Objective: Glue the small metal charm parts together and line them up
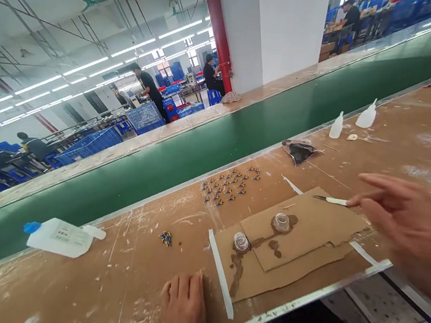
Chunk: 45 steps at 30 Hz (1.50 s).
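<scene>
My right hand [403, 220] pinches a slim brush-like tool with a white handle [337, 201] and a dark tip pointing left, held over the cardboard. My left hand [186, 307] rests palm down at the table's near edge, fingers stretched out and holding nothing. Two small clear cups, one [281, 222] on the upper cardboard sheet [309, 233] and another [241, 242] further left, stand among dark wet stains. Beyond my left hand lies a small pile of blue-and-yellow figures [165, 238]. Several more such figures [230, 185] are spread out in rows behind the cardboard.
A white bottle with a blue cap [62, 238] lies at the left. Two squeeze bottles [336, 126] [367, 115] stand at the back right, near a dark crumpled cloth [301, 151]. A green conveyor belt [185, 152] runs behind the table [133, 289]. People work in the background.
</scene>
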Each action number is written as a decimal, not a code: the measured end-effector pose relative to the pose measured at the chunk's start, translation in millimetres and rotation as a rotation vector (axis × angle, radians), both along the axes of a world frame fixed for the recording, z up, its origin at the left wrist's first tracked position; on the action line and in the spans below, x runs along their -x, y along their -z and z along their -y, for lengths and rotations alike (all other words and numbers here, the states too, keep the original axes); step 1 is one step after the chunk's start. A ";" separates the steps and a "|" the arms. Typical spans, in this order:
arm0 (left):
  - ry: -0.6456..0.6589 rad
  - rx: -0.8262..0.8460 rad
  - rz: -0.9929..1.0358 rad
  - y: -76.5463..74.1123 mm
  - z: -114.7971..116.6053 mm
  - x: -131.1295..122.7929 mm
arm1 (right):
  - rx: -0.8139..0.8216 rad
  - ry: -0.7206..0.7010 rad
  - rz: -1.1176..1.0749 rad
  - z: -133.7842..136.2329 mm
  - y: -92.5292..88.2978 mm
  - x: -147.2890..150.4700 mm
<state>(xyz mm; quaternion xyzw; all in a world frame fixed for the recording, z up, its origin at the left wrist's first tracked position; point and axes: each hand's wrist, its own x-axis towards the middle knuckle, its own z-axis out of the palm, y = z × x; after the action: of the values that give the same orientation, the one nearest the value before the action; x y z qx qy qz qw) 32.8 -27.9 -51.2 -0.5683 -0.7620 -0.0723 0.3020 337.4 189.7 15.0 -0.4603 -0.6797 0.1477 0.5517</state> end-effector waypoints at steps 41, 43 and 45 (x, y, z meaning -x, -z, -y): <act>-0.039 -0.144 0.306 4.7 20.3 -21.9 | 0.316 0.033 0.176 -18.5 53.8 -0.2; -0.032 -0.152 0.323 6.3 21.5 -22.7 | 0.315 0.029 0.177 -19.1 54.7 -0.6; -0.034 -0.162 0.373 7.9 24.0 -20.7 | 0.314 0.030 0.182 -19.2 55.2 -1.6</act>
<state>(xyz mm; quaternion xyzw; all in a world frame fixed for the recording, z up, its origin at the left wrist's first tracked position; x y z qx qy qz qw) 53.4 -52.0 -59.1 -0.5061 -0.8058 -0.2323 0.2014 339.0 209.0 -40.2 -0.5624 -0.6884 0.2016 0.4113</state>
